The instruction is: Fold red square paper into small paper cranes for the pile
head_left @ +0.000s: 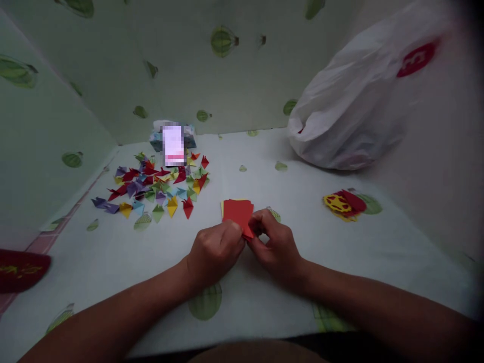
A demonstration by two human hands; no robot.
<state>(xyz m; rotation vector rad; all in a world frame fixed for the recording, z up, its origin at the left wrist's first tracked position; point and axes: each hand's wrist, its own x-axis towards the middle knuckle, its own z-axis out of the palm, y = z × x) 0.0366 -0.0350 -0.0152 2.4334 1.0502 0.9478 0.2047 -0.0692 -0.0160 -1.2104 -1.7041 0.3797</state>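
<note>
Red paper [239,209] sits near the middle of the surface [264,189], my left grip [217,252] closed over its near left edge and my right grip [278,247] pinched at its near right corner. A yellow edge [222,205] shows at its left; whether these are loose sheets or one folded piece, I cannot tell. The paper's far part looks flat, so I judge this piece barely begun. Beyond it to the left, many folded pieces [134,188] in mixed colours lie scattered, apparently finished; how many remain, nothing here shows. Farther back, a lit screen [173,143] stands before a tissue box [191,137]. Right, red and yellow cutouts [338,204] lie nearer than a white plastic bag [340,116].
</note>
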